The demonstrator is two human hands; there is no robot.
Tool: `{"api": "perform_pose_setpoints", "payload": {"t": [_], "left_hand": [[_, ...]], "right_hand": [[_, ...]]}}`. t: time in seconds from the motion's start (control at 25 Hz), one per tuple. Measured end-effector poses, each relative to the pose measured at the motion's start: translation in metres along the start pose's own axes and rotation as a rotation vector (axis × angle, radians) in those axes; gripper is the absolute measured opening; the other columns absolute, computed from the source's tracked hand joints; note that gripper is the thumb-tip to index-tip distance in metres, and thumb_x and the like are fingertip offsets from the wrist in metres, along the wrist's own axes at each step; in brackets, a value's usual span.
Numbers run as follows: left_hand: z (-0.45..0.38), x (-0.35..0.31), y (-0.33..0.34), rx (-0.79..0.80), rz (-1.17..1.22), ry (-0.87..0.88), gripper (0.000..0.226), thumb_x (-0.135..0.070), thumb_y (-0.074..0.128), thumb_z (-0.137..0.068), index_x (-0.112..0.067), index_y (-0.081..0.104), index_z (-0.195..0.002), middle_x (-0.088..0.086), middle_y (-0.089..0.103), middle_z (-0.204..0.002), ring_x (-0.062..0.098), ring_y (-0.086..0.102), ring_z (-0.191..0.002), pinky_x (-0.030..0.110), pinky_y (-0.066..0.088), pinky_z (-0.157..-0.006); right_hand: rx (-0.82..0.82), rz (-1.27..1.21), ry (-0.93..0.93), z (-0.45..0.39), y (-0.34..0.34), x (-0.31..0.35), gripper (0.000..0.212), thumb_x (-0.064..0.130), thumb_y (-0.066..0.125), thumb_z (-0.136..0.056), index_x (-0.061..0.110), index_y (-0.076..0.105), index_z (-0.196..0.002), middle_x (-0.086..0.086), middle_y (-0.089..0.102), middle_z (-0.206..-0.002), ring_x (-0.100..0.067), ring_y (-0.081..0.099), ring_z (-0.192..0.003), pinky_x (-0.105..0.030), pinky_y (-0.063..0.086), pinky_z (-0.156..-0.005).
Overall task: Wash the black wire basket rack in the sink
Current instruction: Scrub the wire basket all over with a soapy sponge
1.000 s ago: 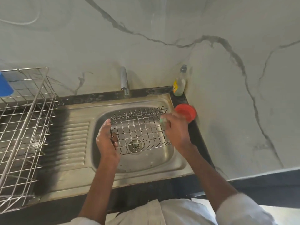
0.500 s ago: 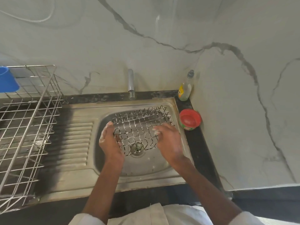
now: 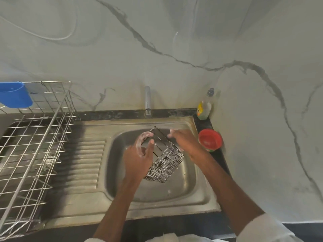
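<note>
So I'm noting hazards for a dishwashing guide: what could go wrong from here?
The left hand is soapy, so its grip on the tilted rack could slip and drop it into the sink. The right hand works close to the red bowl and might knock it.

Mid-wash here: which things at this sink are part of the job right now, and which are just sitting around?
In the job:
black wire basket, soapy and tilted over the basin
left hand, gripping the basket's rim
right hand, at the basket's far side
sink
tap, no water visible

Lying about:
big wire dish rack
blue tub
soap bottle
red bowl
</note>
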State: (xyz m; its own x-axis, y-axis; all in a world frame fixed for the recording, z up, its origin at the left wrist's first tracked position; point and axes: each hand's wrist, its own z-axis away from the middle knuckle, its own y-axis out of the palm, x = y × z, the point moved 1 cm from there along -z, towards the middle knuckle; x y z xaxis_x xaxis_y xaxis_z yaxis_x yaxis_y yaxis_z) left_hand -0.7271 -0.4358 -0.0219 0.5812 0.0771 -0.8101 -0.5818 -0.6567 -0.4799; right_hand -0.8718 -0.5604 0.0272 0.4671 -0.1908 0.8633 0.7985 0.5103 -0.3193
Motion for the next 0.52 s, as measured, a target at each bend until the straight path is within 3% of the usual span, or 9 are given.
{"api": "perform_pose_setpoints", "payload": {"t": [0.12,0.2,0.32,0.36,0.44,0.48,0.52], "left_hand": [[-0.003,0.005,0.002,0.124,-0.190,0.202,0.026,-0.049,0.049,-0.108,-0.036,0.065,-0.123,-0.015,0.069,-0.068,-0.001,0.058,-0.051,0.030,0.045,-0.087],[0.002,0.012,0.004,0.131,-0.239,0.272,0.028,-0.048,0.049,-0.108,-0.033,0.068,-0.122,-0.013,0.072,-0.074,-0.001,0.058,-0.057,0.034,0.040,-0.095],[0.013,0.027,-0.010,-0.018,-0.172,0.261,0.027,-0.038,0.060,-0.105,-0.023,0.078,-0.116,-0.014,0.080,-0.096,0.005,0.066,-0.085,0.033,0.040,-0.100],[0.016,0.027,-0.017,-0.094,-0.065,0.187,0.023,-0.032,0.063,-0.105,-0.018,0.080,-0.111,-0.012,0.081,-0.102,0.010,0.070,-0.095,0.033,0.042,-0.103],[0.015,0.015,-0.031,-0.283,0.274,-0.119,0.018,-0.018,0.064,-0.106,-0.009,0.079,-0.102,-0.009,0.080,-0.095,0.016,0.074,-0.095,0.029,0.053,-0.094],[0.013,0.016,-0.035,-0.344,0.399,-0.359,0.020,-0.021,0.062,-0.108,-0.008,0.077,-0.104,-0.008,0.078,-0.091,0.018,0.072,-0.091,0.023,0.056,-0.082],[0.011,0.025,-0.037,-0.296,0.454,-0.625,0.029,-0.035,0.060,-0.109,-0.010,0.074,-0.110,-0.005,0.075,-0.092,0.022,0.069,-0.092,0.020,0.057,-0.071]], "right_hand": [[0.149,0.020,0.089,-0.005,0.005,-0.016,0.047,0.068,0.055,-0.095,0.031,0.071,-0.120,0.009,0.072,-0.104,-0.010,0.060,-0.091,-0.029,0.045,-0.070],[0.195,-0.110,0.207,-0.005,0.006,-0.032,0.060,0.072,0.068,-0.083,0.028,0.070,-0.123,0.005,0.064,-0.098,-0.007,0.046,-0.070,-0.028,0.039,-0.061],[0.246,-0.313,0.227,-0.003,0.006,-0.052,0.042,0.058,0.080,-0.080,0.023,0.073,-0.103,0.006,0.044,-0.072,-0.008,0.032,-0.060,-0.024,0.033,-0.055],[0.261,-0.361,0.201,-0.003,0.007,-0.059,0.037,0.054,0.081,-0.080,0.024,0.073,-0.099,0.008,0.040,-0.068,-0.008,0.032,-0.059,-0.025,0.033,-0.055],[0.267,-0.379,0.138,0.002,0.006,-0.067,0.034,0.050,0.082,-0.080,0.021,0.073,-0.097,0.013,0.045,-0.065,-0.008,0.036,-0.061,-0.027,0.038,-0.060],[0.262,-0.345,0.103,0.006,0.005,-0.070,0.033,0.048,0.081,-0.081,0.019,0.074,-0.095,0.016,0.051,-0.064,-0.008,0.041,-0.064,-0.029,0.042,-0.066],[0.261,-0.295,0.054,0.008,0.002,-0.073,0.034,0.048,0.079,-0.084,0.015,0.074,-0.093,0.018,0.057,-0.065,-0.009,0.048,-0.070,-0.031,0.044,-0.072]]}}
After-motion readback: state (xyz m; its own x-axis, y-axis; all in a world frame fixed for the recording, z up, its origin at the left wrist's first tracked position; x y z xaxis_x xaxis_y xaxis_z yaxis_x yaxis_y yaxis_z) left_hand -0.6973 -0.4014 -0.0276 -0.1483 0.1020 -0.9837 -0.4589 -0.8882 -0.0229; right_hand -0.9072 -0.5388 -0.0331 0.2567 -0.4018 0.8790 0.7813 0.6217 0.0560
